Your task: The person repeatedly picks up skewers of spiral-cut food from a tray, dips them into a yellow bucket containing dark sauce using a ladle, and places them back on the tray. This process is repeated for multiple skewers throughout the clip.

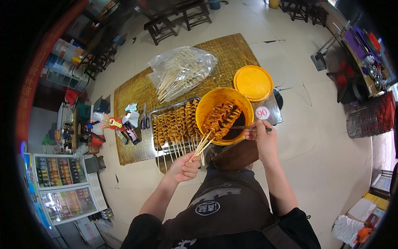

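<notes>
My left hand (186, 167) grips the bare ends of several bamboo skewers (202, 146). Their sauce-coated, spiral-cut food (219, 118) rests inside a yellow plastic bucket (224, 93) holding dark red sauce. Between the fingers of my right hand (262, 130) is the handle of a metal utensil (245, 127); its far end reaches to the food, and its tip is hidden. Left of the bucket, a metal tray (151, 124) holds rows of coated skewers (174, 124), sticks pointing towards me. Behind it lies a clear plastic bag (186, 67) of pale, uncoated skewers.
The table (136, 87) also bears a yellow lid (253, 83), a round tag with a number (262, 112), scissors (144, 119), a phone (131, 133) and crumpled tissue (133, 119). A wooden stool (236, 155) is under the near edge. A glass-door display fridge (62, 186) stands left.
</notes>
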Available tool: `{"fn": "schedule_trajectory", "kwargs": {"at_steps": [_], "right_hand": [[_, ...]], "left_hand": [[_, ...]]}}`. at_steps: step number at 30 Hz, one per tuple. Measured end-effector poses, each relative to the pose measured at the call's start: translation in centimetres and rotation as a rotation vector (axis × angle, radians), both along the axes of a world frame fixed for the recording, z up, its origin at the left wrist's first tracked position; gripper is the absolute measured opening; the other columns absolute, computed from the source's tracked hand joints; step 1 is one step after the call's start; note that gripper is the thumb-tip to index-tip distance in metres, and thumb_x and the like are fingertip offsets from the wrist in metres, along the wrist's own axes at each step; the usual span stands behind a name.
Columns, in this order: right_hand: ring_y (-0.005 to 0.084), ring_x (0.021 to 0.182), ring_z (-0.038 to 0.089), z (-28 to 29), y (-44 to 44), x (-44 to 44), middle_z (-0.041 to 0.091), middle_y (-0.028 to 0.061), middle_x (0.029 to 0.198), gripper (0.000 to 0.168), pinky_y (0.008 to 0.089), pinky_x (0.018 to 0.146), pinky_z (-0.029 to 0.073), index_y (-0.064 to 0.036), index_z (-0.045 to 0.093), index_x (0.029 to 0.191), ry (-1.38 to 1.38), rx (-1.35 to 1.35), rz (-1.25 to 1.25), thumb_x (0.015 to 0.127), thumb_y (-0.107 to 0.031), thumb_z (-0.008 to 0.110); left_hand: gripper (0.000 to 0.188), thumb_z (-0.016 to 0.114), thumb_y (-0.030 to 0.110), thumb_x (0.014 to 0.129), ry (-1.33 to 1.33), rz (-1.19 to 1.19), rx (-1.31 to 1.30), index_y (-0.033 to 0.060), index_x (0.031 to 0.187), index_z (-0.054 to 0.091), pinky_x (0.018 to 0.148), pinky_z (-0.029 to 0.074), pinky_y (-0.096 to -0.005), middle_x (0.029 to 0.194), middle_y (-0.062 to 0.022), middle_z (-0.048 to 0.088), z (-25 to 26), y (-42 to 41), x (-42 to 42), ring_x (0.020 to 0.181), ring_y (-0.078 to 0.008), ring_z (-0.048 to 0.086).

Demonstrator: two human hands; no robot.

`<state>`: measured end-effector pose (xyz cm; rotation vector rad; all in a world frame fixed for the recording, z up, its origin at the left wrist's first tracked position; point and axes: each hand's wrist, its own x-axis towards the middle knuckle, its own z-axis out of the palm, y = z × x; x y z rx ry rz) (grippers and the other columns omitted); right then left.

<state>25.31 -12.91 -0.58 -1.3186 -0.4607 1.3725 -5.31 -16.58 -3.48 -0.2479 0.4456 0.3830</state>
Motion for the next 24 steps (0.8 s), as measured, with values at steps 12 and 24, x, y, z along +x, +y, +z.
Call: {"fn": "schedule_trajectory", "kwargs": {"at_steps": [12,24], "right_hand": [[0.0178,0.065,0.061,-0.1,1.0,0.5,0.061,0.0108,0.075,0.026,0.0287,0.061,0.052,0.001,0.054,0.09,-0.076,0.139,-0.018,0.099,-0.022,0.047],[0.0174,0.065,0.061,1.4,2.1,0.5,0.061,0.0119,0.072,0.029,0.0286,0.063,0.051,0.002,0.054,0.09,-0.265,0.055,0.162,0.1,-0.023,0.043]], "left_hand": [[0.035,0.036,0.035,0.101,1.046,-0.352,0.665,0.0056,0.106,0.054,0.047,0.028,-0.0238,0.065,0.0045,0.037,1.5,0.3,3.8,0.054,-0.0069,0.032],[0.03,0.037,0.029,0.102,0.85,0.008,0.487,0.0026,0.097,0.049,0.038,0.016,-0.0225,0.058,0.0067,0.03,1.5,-0.8,5.3,0.045,-0.0038,0.023]]}}
